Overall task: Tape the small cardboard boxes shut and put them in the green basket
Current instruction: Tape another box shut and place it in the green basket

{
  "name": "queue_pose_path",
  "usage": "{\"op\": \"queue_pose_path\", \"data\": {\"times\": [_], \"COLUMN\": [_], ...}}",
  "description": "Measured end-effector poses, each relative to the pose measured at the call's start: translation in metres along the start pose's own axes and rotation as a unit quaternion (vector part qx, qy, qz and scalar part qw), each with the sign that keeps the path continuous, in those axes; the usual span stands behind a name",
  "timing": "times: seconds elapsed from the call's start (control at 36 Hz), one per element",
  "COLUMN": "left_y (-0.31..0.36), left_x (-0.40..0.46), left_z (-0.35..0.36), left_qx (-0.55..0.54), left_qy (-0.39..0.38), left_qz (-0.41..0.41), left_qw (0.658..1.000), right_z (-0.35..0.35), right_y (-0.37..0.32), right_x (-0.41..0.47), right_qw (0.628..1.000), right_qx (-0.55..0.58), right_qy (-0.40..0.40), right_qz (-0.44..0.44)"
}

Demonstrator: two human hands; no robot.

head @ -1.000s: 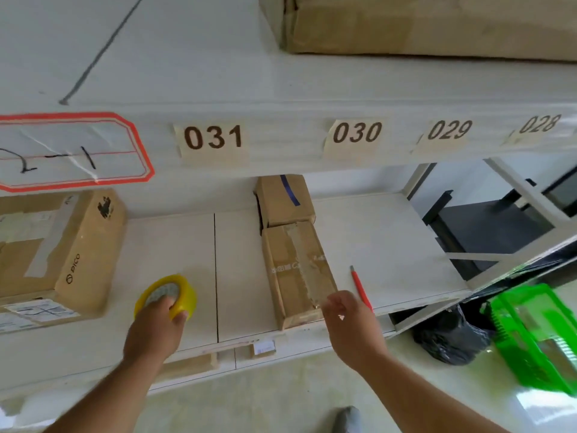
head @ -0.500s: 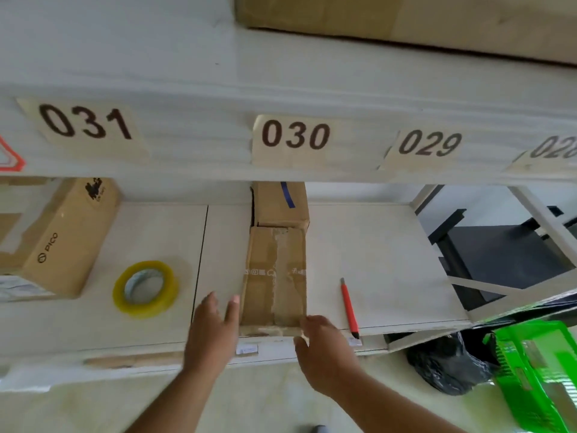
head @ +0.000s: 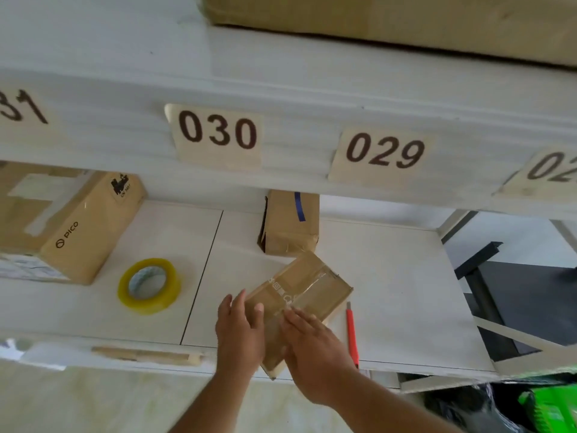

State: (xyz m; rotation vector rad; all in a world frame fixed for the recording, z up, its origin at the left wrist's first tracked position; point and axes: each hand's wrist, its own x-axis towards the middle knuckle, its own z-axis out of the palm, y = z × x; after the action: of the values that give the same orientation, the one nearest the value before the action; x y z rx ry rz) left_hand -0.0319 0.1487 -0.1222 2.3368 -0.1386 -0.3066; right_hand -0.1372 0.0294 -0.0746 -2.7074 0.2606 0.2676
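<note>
A small cardboard box (head: 299, 285) with clear tape along its top lies slantwise at the front of the white shelf (head: 406, 292). My left hand (head: 239, 335) rests against its near left side with straight fingers and its thumb on top. My right hand (head: 315, 348) presses flat on the top near the front end. A second small box (head: 290, 226) with a blue mark stands behind it. A yellow tape roll (head: 149, 285) lies flat to the left. A corner of the green basket (head: 549, 404) shows on the floor at the lower right.
A red cutter (head: 352, 335) lies just right of the box, by my right hand. A large PICO carton (head: 78, 232) fills the shelf's left end. A black bag (head: 468, 407) sits on the floor beside the basket. The upper shelf with number labels overhangs closely.
My left hand left the tape roll and joined my right hand at the box. The box has been pulled forward and turned slantwise, its far end swinging right.
</note>
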Motion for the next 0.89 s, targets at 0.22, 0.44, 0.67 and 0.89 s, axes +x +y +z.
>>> {"op": "queue_pose_path", "data": {"times": [0.22, 0.44, 0.67, 0.89], "left_y": [0.009, 0.007, 0.012, 0.017], "left_x": [-0.004, -0.005, -0.008, -0.012], "left_z": [0.021, 0.021, 0.018, 0.014], "left_qx": [-0.129, -0.159, -0.104, 0.072], "left_qy": [0.091, 0.084, 0.064, 0.021], "left_qz": [-0.106, -0.124, -0.16, -0.171], "left_qw": [0.982, 0.976, 0.979, 0.982], "right_z": [0.013, 0.025, 0.02, 0.009], "right_y": [-0.006, 0.0, 0.012, 0.019], "right_x": [0.008, 0.021, 0.055, 0.076], "right_qw": [0.998, 0.997, 0.984, 0.968], "right_qx": [0.013, -0.073, -0.073, -0.069], "right_qy": [-0.044, 0.001, -0.001, 0.029], "right_qz": [-0.038, 0.012, 0.161, 0.24]}}
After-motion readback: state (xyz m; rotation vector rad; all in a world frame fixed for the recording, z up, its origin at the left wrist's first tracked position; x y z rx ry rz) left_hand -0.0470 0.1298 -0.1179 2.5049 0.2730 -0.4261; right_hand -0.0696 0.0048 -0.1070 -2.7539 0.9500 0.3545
